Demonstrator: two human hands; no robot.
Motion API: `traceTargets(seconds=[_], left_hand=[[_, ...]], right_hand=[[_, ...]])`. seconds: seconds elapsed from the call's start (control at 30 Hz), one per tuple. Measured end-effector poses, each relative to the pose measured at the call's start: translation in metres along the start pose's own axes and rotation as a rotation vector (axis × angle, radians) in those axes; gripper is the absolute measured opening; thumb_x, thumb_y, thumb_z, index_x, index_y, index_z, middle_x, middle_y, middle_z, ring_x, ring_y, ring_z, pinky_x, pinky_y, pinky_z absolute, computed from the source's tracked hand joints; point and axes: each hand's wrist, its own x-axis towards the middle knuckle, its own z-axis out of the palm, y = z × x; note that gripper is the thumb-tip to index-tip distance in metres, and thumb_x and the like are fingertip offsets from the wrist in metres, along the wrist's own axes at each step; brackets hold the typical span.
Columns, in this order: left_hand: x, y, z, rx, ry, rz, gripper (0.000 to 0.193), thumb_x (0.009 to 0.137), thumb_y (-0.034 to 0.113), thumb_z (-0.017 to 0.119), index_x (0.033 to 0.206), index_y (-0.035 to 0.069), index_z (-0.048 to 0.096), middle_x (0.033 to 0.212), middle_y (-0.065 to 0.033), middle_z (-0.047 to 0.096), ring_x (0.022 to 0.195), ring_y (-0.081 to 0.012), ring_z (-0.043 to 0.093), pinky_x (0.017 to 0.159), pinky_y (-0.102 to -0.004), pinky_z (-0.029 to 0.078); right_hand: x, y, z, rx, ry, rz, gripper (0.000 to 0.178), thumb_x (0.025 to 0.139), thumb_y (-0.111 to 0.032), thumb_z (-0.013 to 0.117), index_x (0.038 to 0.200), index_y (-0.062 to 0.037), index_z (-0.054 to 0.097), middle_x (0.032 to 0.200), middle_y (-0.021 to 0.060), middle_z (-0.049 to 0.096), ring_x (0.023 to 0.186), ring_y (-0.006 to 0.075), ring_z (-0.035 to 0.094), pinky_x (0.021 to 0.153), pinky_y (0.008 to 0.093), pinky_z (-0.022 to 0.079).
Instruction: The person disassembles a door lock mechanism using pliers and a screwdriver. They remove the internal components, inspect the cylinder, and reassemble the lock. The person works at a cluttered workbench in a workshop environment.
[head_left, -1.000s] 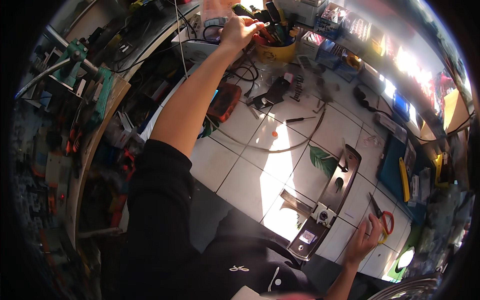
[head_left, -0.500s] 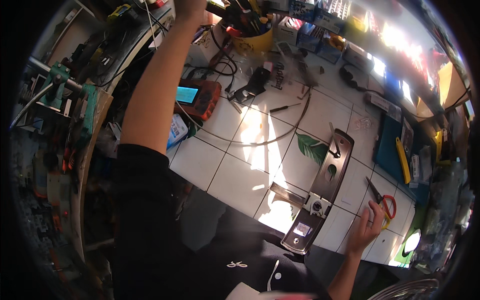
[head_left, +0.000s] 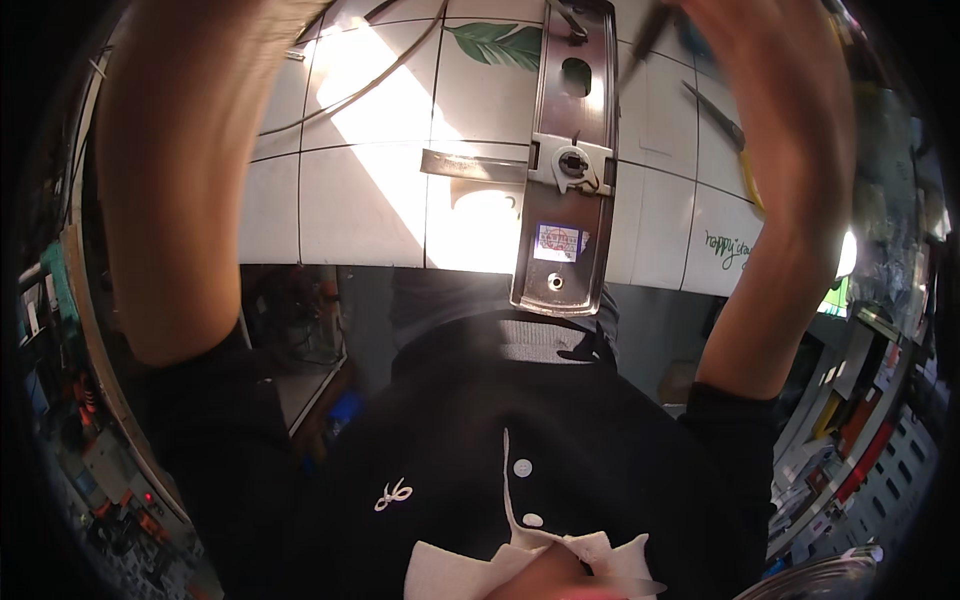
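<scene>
A long dark metal door lock plate (head_left: 562,118) lies lengthwise in front of me, its near end reaching past the table's edge. A flat lever handle (head_left: 470,165) sticks out from under its left side, and a silver mechanism (head_left: 574,165) sits midway along it. My left forearm runs out through the top edge, so the left hand is out of sight. At the upper right, my right hand (head_left: 708,15) is cut off by the top edge and its fingers are hidden. A blurred dark rod-like thing (head_left: 646,45) slants beside it; whether it is held cannot be made out.
Scissors (head_left: 722,115) lie right of the plate, partly behind my right forearm. A thin cable (head_left: 375,92) curves over the white tiled tabletop (head_left: 270,205) on the left. A printed green leaf (head_left: 495,45) shows beside the plate. Shelving with goods stands at the lower right.
My view has tilted down toward my body. My right arm has gone from beside the scissors up to the top edge. The dark rod-like thing has appeared near that hand.
</scene>
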Motion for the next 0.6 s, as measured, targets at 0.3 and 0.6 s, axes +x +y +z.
traceTargets(seconds=[0.3, 0.6], left_hand=[[0.028, 0.003, 0.093, -0.085, -0.292, -0.007, 0.033, 0.093, 0.025, 0.064, 0.117, 0.002, 0.064, 0.109, -0.0111, 0.068, 0.096, -0.0195, 0.065, 0.081, -0.0326, 0.052], [-0.096, 0.004, 0.039, 0.120, 0.038, -0.108, 0.041, 0.084, 0.027, 0.075, 0.118, 0.006, 0.064, 0.112, -0.0121, 0.067, 0.101, -0.0222, 0.065, 0.083, -0.0342, 0.052]], right_hand=[[-0.037, 0.012, -0.019, 0.577, 0.329, 0.191, 0.063, 0.092, -0.032, 0.057, 0.144, -0.0019, 0.037, 0.131, 0.0138, 0.054, 0.120, 0.0260, 0.052, 0.104, 0.0456, 0.035], [-0.074, -0.013, -0.029, 0.560, 0.529, 0.292, 0.113, 0.068, -0.045, 0.080, 0.151, -0.0061, 0.015, 0.151, 0.0166, 0.031, 0.135, 0.0335, 0.042, 0.113, 0.0514, 0.030]])
